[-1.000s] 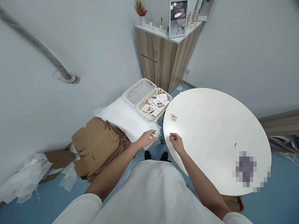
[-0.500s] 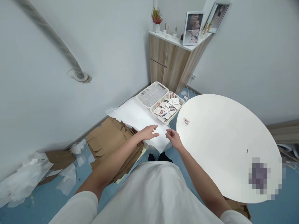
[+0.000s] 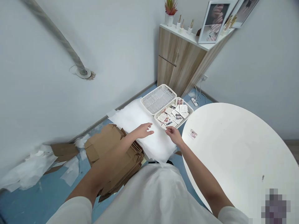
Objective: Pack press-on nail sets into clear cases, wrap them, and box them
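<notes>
My left hand (image 3: 143, 130) hovers over a stack of thin white sheets (image 3: 140, 116), its fingers apart and nothing in it. At the near edge of a white basket (image 3: 190, 114) is my right hand (image 3: 174, 134). Its fingers are loosely curled but apart, with nothing visible in them; whether it touches the rim I cannot tell. That basket is heaped with small cards (image 3: 183, 108), several of them bearing press-on nails. A second white basket (image 3: 143, 102) beside it contains clear flat plastic pieces (image 3: 158, 98).
Flattened brown cardboard boxes (image 3: 102, 140) are stacked at my left. To the right stands a round white table (image 3: 233, 140) with one nail set (image 3: 193, 133) on it. A wooden cabinet (image 3: 179, 59) fills the corner. Crumpled white wrapping (image 3: 30, 169) lies on the blue floor.
The view has shifted, bringing the baskets and table lower and further right. My right hand has come closer to the basket of cards. My left hand remains over the white sheets.
</notes>
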Demonstrator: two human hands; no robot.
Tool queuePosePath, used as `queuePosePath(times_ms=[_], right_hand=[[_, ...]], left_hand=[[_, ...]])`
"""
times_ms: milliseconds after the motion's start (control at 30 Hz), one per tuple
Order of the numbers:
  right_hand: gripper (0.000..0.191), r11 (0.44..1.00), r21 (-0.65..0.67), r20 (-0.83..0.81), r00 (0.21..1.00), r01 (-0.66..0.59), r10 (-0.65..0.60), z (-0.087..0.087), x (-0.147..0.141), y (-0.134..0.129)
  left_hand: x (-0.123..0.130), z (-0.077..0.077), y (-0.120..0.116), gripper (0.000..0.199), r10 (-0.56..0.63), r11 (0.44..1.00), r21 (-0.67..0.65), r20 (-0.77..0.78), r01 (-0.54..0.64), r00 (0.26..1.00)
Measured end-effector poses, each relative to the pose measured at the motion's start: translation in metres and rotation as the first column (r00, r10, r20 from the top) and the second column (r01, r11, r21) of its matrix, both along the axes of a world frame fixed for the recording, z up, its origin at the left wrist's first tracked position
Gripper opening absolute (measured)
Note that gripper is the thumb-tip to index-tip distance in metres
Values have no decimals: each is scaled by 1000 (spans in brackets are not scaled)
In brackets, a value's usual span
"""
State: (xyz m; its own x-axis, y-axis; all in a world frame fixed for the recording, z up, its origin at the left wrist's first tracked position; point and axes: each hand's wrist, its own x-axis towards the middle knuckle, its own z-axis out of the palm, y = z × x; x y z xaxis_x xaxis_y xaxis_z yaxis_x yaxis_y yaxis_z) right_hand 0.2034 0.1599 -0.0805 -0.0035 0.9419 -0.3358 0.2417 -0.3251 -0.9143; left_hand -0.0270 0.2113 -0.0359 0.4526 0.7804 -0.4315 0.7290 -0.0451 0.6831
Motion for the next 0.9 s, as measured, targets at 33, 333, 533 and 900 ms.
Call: queuePosePath(times_ms=[33,333,533,900], right_hand=[[32,1000,6,-7,1000,-18,18,0,0,15],[39,953,87,346,906,-290,244,-8,-27,123],[43,867,6,575,711,-498,405,-19,-56,152],[49,838,-47,559,681,-544,473,-37,-89,179]], left_hand=[[-1,-1,10,58,14,1000,2,-14,-14,1000],[13,-30,102,51,88,976,218,-265,-29,960],[11,-51,143,50,147,955,296,-431,-15,890],[9,-75,176,58,236,959,256,-480,-123,845]])
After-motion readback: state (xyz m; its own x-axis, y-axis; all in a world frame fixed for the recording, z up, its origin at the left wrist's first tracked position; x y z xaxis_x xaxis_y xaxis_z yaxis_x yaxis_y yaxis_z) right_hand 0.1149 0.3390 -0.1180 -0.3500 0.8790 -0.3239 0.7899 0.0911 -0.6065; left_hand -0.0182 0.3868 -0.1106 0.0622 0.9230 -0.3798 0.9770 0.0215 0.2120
